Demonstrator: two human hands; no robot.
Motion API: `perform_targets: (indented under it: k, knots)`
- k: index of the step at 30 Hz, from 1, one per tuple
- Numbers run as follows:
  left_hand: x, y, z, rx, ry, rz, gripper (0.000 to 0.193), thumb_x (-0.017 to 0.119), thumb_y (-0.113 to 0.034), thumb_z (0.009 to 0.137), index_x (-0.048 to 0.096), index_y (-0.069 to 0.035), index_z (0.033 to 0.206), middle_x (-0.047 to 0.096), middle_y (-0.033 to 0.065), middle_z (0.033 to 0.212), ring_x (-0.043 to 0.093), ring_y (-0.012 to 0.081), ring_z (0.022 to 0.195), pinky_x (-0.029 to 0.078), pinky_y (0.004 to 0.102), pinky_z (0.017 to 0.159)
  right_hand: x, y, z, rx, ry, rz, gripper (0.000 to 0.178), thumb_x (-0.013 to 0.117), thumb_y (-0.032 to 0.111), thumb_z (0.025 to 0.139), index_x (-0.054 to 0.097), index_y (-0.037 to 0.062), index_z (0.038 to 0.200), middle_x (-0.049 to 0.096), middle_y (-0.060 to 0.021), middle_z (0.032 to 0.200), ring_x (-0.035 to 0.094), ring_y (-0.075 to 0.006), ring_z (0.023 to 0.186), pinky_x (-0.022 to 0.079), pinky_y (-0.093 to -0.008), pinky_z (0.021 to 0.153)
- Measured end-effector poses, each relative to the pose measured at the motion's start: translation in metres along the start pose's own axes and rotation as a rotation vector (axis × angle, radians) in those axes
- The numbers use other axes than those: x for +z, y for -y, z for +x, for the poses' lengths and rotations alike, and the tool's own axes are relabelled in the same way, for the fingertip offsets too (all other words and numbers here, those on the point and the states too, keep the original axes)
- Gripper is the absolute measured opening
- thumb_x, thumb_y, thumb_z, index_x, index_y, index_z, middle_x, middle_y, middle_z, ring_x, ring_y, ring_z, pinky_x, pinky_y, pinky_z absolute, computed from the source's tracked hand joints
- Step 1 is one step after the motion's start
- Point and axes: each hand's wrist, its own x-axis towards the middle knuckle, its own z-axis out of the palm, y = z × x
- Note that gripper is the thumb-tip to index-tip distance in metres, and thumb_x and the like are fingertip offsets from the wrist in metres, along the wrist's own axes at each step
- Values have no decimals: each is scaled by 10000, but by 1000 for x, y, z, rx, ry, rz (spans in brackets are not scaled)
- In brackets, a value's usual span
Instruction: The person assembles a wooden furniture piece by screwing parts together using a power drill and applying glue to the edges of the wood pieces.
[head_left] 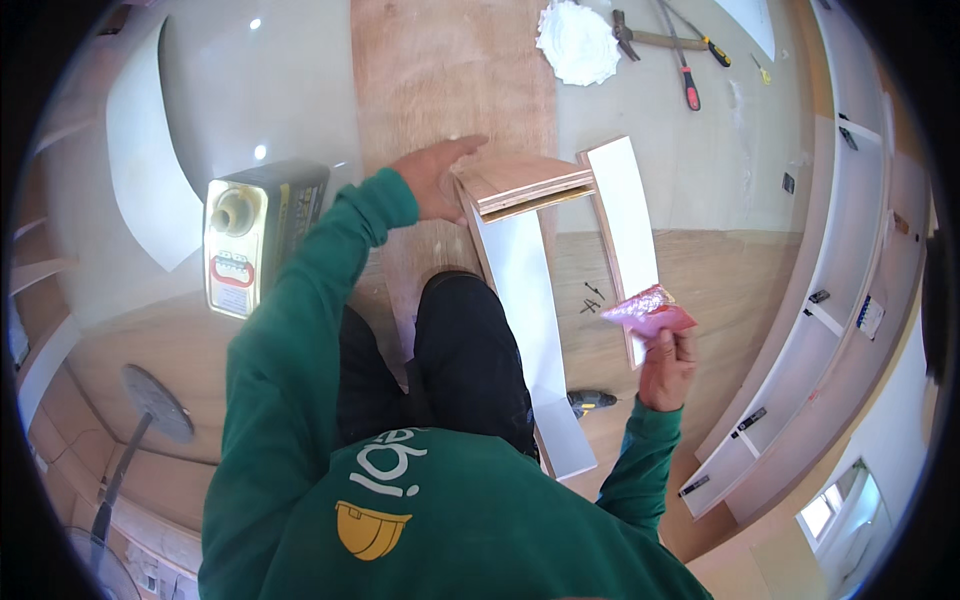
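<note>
A U-shaped frame stands before me: a plywood crosspiece (525, 182) at the far end, a white board (520, 290) on the left and another white board (625, 200) on the right. My left hand (438, 180) lies against the crosspiece's left end, fingers stretched out. In my right hand (667, 372) a small pink plastic packet (652, 311) is pinched between thumb and fingers, beside the right board. What the packet contains cannot be made out. Several dark screws (592, 298) lie on the floor between the two boards.
A large metal can (232, 245) stands left of my arm. At the far right lie a hammer (660, 40), a red-handled screwdriver (690, 88) and a white crumpled heap (578, 42). A drill (592, 401) sits near my right knee. White shelving (800, 330) lines the right side.
</note>
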Motion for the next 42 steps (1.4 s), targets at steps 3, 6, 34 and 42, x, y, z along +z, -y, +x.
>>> perform_targets:
  k: [3, 6, 34, 42]
  knots:
    - [-20, -19, 5, -49, 82, 17, 1071, 900, -118, 572, 343, -94, 1486, 503, 176, 1382, 488, 305, 1278, 403, 375, 1092, 36, 50, 30, -347, -12, -537, 119, 602, 10, 931, 667, -31, 1021, 657, -115, 1077, 630, -216, 959, 498, -343, 894]
    - [-18, -42, 7, -59, 96, -45, 1042, 893, -119, 588, 355, -96, 1479, 516, 174, 1368, 496, 305, 1275, 411, 376, 1083, 66, 97, 76, -688, 200, -935, 166, 642, -54, 858, 664, -25, 1020, 656, -131, 1009, 627, -240, 944, 506, -330, 850]
    - [38, -7, 10, 121, -213, 126, 493, 722, -106, 776, 584, -70, 1248, 638, 145, 1193, 619, 344, 1076, 515, 389, 915, 139, 101, 160, -871, 896, -1289, 425, 614, -111, 671, 644, 44, 1066, 652, -74, 1027, 603, -279, 956, 537, -365, 780]
    - [45, -6, 11, 42, -174, 166, 427, 706, -193, 848, 608, -61, 1242, 651, 162, 1198, 639, 323, 1079, 512, 364, 934, 141, 97, 141, -931, 845, -1214, 359, 597, -93, 719, 653, 38, 1048, 660, -113, 1002, 604, -309, 972, 532, -387, 807]
